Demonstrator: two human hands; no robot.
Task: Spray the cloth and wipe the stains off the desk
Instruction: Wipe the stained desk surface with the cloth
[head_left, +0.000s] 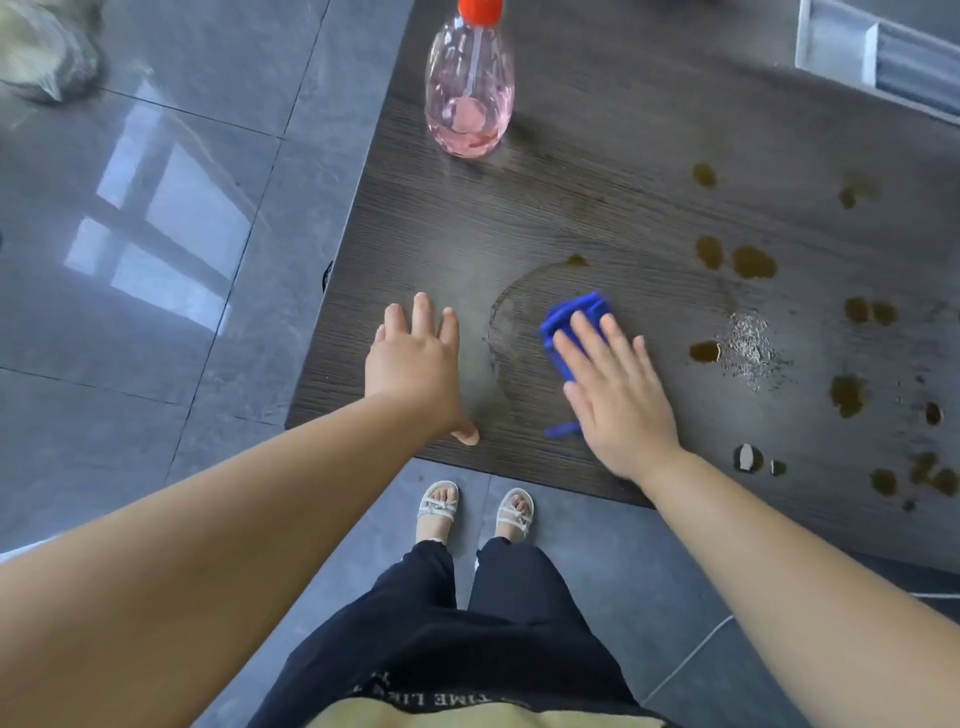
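1. Head view: our right hand (618, 395), fingers straight, presses the blue cloth (571, 317) flat on the desk (597, 197).
2. Our left hand (415, 364) rests beside it, fingers spread.
3. Brown stains (753, 262) dot the desk rightward.

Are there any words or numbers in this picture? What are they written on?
"TIME LI": white letters on the dark clothing at the bottom of the view; the letters on either side are too blurred to read.
Spray bottle: no label or writing shows.
Blue cloth: no writing.
Desk: no writing, only stains.
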